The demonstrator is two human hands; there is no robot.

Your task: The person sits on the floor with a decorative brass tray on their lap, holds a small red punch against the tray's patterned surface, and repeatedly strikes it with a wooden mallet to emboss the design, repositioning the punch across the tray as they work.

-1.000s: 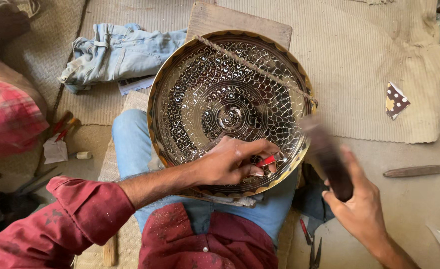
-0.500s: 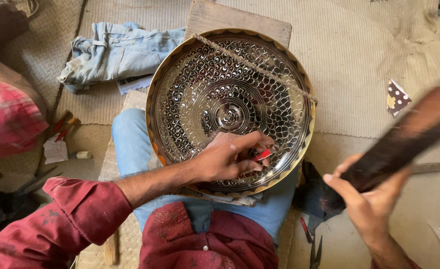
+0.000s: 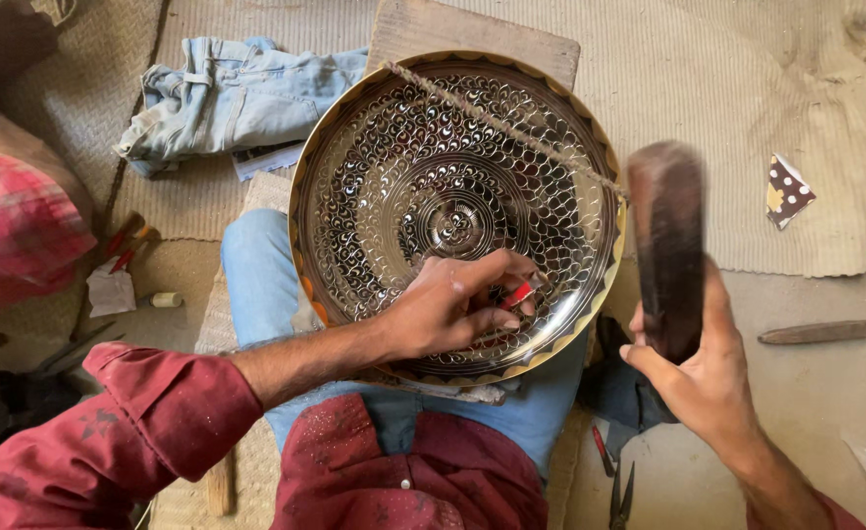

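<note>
the left hand (image 3: pixel 452 309) pinches a small red-tipped punch (image 3: pixel 514 296) against the engraved metal tray (image 3: pixel 423 186) on the lap; the right hand (image 3: pixel 703 378) is closed around a raised dark mallet (image 3: pixel 666 245). the scale pattern looks nearly complete.

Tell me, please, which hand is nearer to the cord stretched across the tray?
The right. The right hand lifts a dark mallet just below the cord's right end; the left hand rests lower on the tray, pinching a small red tool.
</note>
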